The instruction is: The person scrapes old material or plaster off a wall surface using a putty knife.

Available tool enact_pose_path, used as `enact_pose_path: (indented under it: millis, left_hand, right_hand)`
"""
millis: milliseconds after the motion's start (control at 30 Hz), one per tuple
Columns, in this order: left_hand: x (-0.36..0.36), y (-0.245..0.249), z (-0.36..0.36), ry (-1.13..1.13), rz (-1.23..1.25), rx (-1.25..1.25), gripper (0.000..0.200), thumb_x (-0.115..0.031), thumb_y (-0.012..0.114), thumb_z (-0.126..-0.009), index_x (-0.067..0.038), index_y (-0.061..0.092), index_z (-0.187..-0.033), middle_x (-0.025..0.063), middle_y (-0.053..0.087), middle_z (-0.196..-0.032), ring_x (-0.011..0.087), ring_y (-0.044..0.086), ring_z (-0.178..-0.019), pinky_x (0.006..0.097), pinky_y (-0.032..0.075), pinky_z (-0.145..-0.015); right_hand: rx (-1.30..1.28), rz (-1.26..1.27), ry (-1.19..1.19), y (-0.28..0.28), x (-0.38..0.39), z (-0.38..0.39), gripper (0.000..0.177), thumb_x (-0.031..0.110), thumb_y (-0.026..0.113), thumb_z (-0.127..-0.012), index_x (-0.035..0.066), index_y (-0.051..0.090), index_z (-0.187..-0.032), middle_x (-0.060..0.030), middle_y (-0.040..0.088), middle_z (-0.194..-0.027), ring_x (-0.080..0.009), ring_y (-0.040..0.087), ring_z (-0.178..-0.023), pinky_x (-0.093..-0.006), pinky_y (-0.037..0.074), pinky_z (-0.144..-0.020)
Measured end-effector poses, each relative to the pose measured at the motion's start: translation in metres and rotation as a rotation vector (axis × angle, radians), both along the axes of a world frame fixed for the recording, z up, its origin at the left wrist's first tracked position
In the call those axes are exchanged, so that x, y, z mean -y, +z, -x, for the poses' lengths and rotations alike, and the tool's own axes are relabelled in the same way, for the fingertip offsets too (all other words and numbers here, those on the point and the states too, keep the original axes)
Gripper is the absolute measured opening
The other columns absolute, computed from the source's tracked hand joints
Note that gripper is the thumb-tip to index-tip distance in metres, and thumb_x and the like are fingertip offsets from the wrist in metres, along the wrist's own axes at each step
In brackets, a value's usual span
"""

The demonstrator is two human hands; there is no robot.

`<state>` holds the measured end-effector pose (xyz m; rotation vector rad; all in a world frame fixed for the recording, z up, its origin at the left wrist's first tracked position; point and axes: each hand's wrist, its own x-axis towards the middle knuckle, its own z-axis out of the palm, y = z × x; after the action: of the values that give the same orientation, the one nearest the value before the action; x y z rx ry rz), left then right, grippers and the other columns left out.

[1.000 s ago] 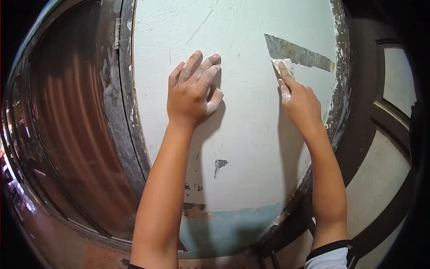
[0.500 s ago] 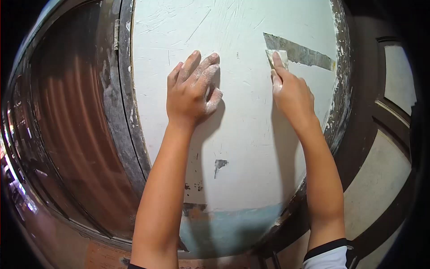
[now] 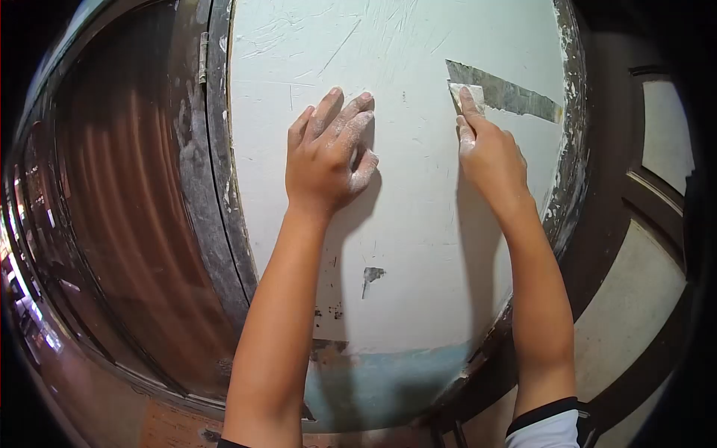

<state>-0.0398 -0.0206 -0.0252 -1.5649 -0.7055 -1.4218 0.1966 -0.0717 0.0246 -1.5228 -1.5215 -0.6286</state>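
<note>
A pale, painted wall panel (image 3: pixel 418 187) fills the middle of the view. My left hand (image 3: pixel 332 153) rests against it with fingers spread, white dust on the fingers and thumb, and nothing held. To the right, my right hand (image 3: pixel 489 149) grips a small scraper (image 3: pixel 468 95) smeared with white, its index finger pressed along the blade. The blade touches the panel at the left end of a bare grey strip (image 3: pixel 515 93), where the paint is off. My fingers hide the lower part of the scraper.
A chipped dark frame (image 3: pixel 571 142) borders the panel on the right. At left stand a hinged dark post (image 3: pixel 202 149) and a brown glazed panel (image 3: pixel 127 187). Lower down are a small grey bare spot (image 3: pixel 371 278) and a blue-green band (image 3: pixel 388 381).
The whole view has shifted slightly, so panel and hands sit a little farther right. My left hand stays on the panel; the scraper remains at the strip's left end.
</note>
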Motion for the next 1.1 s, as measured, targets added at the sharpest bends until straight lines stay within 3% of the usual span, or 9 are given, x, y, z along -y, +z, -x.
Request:
enact_pose_path:
  millis: [300,400,467,933,1100]
  left_hand:
    - [0.000,0.000,-0.001,-0.021,0.005,0.008,0.046,-0.016,0.075,-0.076,-0.019,0.073,-0.122,-0.0071,0.065,-0.149,0.0251,0.049,-0.148,0.0476,0.034,-0.122]
    - [0.002,0.000,-0.001,-0.016,0.011,0.007,0.046,-0.016,0.075,-0.076,-0.019,0.073,-0.122,-0.0070,0.065,-0.149,0.0252,0.050,-0.148,0.0471,0.034,-0.122]
    - [0.001,-0.001,-0.002,-0.018,0.018,0.007,0.048,-0.016,0.075,-0.075,-0.020,0.072,-0.123,-0.0071,0.064,-0.149,0.0253,0.049,-0.148,0.0471,0.034,-0.121]
    - [0.003,-0.001,-0.002,-0.006,0.027,0.018,0.048,-0.017,0.074,-0.076,-0.019,0.072,-0.124,-0.0074,0.064,-0.150,0.0256,0.049,-0.149,0.0484,0.034,-0.122]
    - [0.002,-0.001,-0.002,-0.018,0.027,0.015,0.047,-0.017,0.073,-0.077,-0.020,0.072,-0.124,-0.0078,0.064,-0.150,0.0244,0.048,-0.149,0.0473,0.033,-0.123]
  right_hand:
    - [0.012,-0.008,-0.017,0.011,-0.002,0.005,0.051,0.036,0.047,-0.110,0.031,0.045,-0.161,-0.0156,0.078,-0.112,-0.0409,0.073,-0.106,-0.0556,0.056,-0.095]
    - [0.007,-0.052,0.021,0.016,-0.007,0.008,0.051,0.035,0.048,-0.110,0.030,0.046,-0.160,-0.0169,0.078,-0.111,-0.0420,0.072,-0.106,-0.0557,0.055,-0.096]
    - [-0.042,-0.050,0.043,0.020,-0.003,0.012,0.050,0.033,0.048,-0.109,0.025,0.050,-0.158,-0.0224,0.076,-0.112,-0.0446,0.070,-0.106,-0.0529,0.052,-0.099]
    - [-0.056,-0.018,0.014,0.017,0.008,0.018,0.050,0.032,0.049,-0.109,0.023,0.050,-0.158,-0.0226,0.075,-0.115,-0.0450,0.070,-0.108,-0.0546,0.052,-0.100]
    - [0.046,-0.019,-0.013,0.000,-0.001,-0.001,0.054,0.030,0.051,-0.108,0.028,0.044,-0.161,-0.0215,0.077,-0.098,-0.0425,0.074,-0.093,-0.0571,0.058,-0.085]
